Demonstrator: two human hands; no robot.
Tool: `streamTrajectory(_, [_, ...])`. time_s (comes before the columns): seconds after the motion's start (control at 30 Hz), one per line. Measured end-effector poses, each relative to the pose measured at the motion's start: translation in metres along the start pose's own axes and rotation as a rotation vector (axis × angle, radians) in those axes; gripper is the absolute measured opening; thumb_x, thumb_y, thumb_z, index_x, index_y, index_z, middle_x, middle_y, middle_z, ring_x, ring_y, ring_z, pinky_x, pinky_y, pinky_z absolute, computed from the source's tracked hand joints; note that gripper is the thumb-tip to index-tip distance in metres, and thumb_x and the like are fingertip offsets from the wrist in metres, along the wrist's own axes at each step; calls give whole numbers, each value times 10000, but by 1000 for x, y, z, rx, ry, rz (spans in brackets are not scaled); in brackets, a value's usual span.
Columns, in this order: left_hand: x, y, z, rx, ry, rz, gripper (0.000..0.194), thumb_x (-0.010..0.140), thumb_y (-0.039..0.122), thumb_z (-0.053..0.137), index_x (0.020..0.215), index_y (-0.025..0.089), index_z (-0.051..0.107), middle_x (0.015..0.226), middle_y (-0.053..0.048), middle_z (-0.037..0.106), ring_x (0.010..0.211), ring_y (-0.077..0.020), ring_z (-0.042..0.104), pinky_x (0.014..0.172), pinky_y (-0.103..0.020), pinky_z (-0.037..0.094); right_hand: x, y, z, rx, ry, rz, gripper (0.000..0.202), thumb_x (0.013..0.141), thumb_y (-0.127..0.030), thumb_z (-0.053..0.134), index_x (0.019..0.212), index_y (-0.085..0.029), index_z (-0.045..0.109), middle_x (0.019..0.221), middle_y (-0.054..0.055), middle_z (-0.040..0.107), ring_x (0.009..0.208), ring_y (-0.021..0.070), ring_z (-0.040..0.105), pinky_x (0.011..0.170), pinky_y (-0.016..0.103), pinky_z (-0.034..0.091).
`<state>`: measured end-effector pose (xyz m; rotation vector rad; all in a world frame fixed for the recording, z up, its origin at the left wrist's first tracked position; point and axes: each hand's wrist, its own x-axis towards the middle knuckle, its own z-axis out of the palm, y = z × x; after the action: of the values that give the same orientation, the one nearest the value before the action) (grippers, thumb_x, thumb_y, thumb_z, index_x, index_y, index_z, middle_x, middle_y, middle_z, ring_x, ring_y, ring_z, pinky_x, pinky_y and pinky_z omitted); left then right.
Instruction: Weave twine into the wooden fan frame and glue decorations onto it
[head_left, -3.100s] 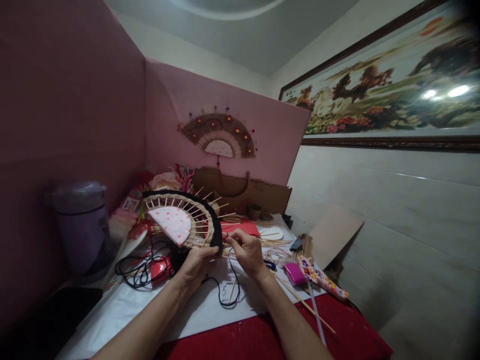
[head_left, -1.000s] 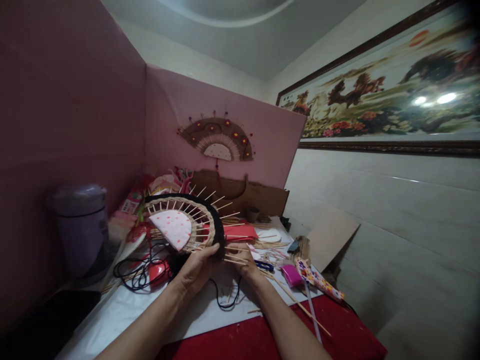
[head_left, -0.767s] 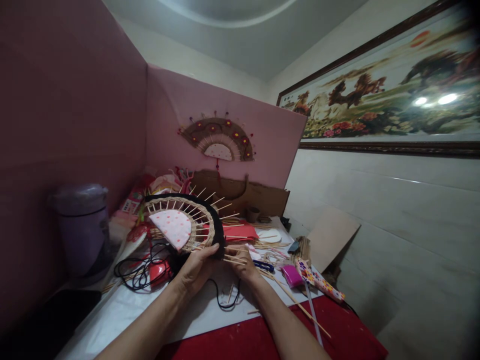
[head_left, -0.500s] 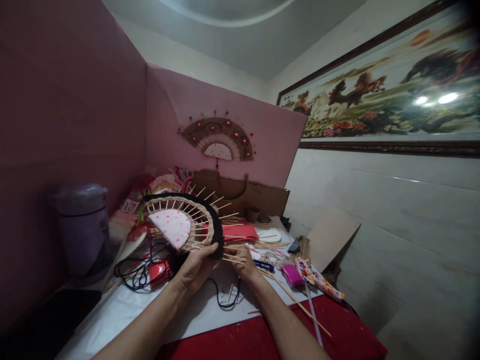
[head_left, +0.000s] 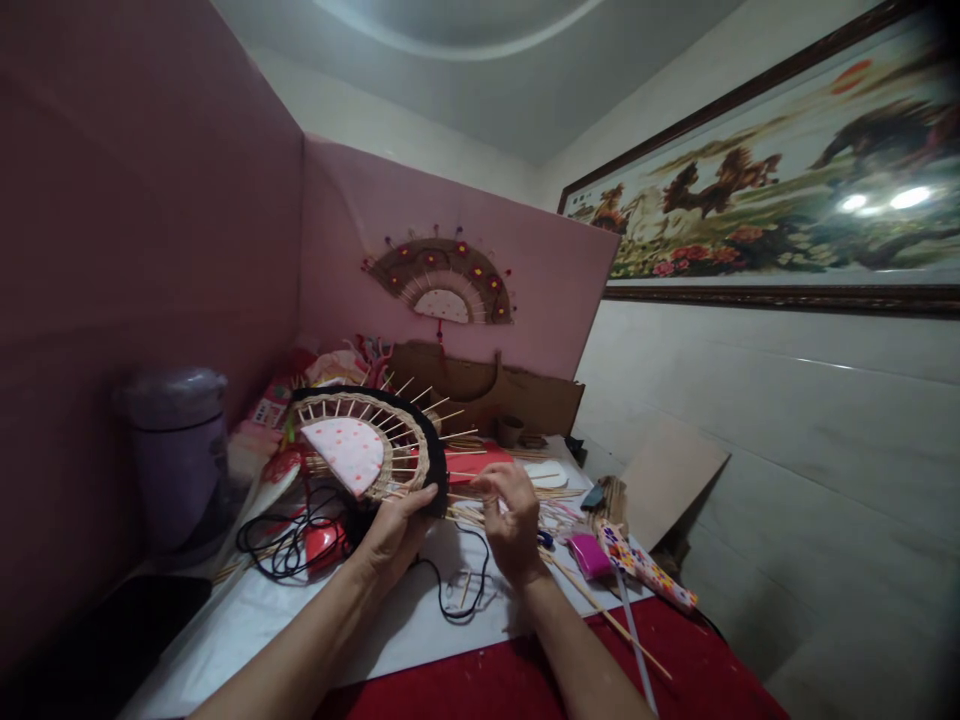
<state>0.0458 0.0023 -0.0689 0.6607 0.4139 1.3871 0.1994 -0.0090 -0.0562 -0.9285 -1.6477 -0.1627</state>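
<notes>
My left hand (head_left: 396, 535) grips the lower right edge of a half-round woven fan (head_left: 405, 437), its thumb on the black band. Thin wooden sticks radiate through the fan's tan weave and jut out past the black outer band (head_left: 433, 455). At its centre sits a white half-disc with pink dots (head_left: 346, 452). Just right of the fan's edge is my right hand (head_left: 511, 515), raised by the stick tips with its fingers pinched together. Whatever lies in that pinch is too small to make out. A black cord (head_left: 480, 590) loops on the white sheet below the hands.
A coil of black cord (head_left: 281, 545) and a red packet (head_left: 324, 545) lie at left, near a lidded purple container (head_left: 180, 460). To the right are a magenta packet (head_left: 590, 556), loose sticks (head_left: 611, 620) and a floral-patterned item (head_left: 652, 570). Another fan (head_left: 442, 280) hangs on the pink panel.
My right hand has moved up and right, from behind the fan's lower edge to beside the stick tips. My left hand still holds the fan; the view has shifted slightly.
</notes>
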Motion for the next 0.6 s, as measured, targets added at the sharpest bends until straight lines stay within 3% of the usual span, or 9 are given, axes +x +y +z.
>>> streamTrajectory(0.13, [-1, 1, 4, 38, 13, 32, 194, 634, 129, 755, 816, 101, 693, 783, -51, 723, 675, -135, 650, 663, -215, 525, -4, -8, 2, 11, -125, -95, 253, 901, -267, 471, 744, -195, 656, 857, 58, 587, 844, 192, 491, 788, 341, 351])
streamTrajectory(0.6, [-2, 3, 9, 41, 22, 51, 253, 593, 224, 799, 788, 90, 710, 762, -62, 717, 682, -134, 623, 640, -203, 504, -4, -6, 5, 111, -203, -112, 271, 898, -322, 510, 767, -216, 722, 995, 65, 589, 970, 212, 479, 859, 385, 349])
